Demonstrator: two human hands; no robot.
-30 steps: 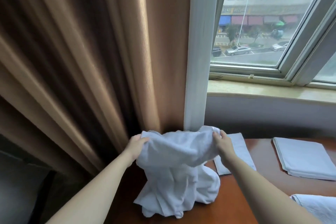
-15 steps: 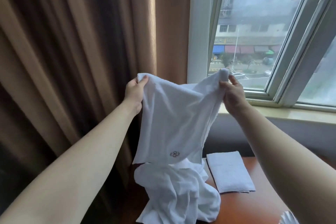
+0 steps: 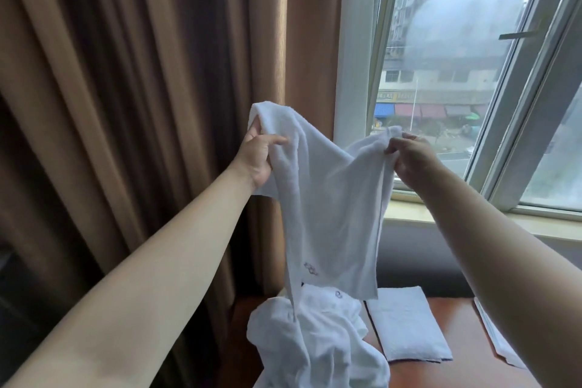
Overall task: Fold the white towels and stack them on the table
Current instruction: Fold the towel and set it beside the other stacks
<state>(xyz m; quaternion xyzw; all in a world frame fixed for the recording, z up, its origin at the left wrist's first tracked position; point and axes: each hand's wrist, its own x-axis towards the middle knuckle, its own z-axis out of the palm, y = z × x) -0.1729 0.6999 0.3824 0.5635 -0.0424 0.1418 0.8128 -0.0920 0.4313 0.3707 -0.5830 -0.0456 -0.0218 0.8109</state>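
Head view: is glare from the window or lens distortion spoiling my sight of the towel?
Head view: daylight through the window is hazy and bright, but the held towel stays evenly lit and readable, its small logo visible; the wide lens bows the window frame and curtain; both hands look slightly soft.

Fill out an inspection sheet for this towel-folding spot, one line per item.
Surface: reddish wooden table, partly covered by towels.
Job's things: held towel hangs unfolded above the table; crumpled towel pile below it; folded towel lies flat to the pile's right; edge of another folded towel further right.
Clutter: nothing seen.
Grippers: left hand grips one top corner of the held towel, right hand pinches the other.
Cables: nothing seen.
Surroundings: brown curtain left, window right, sill below it.
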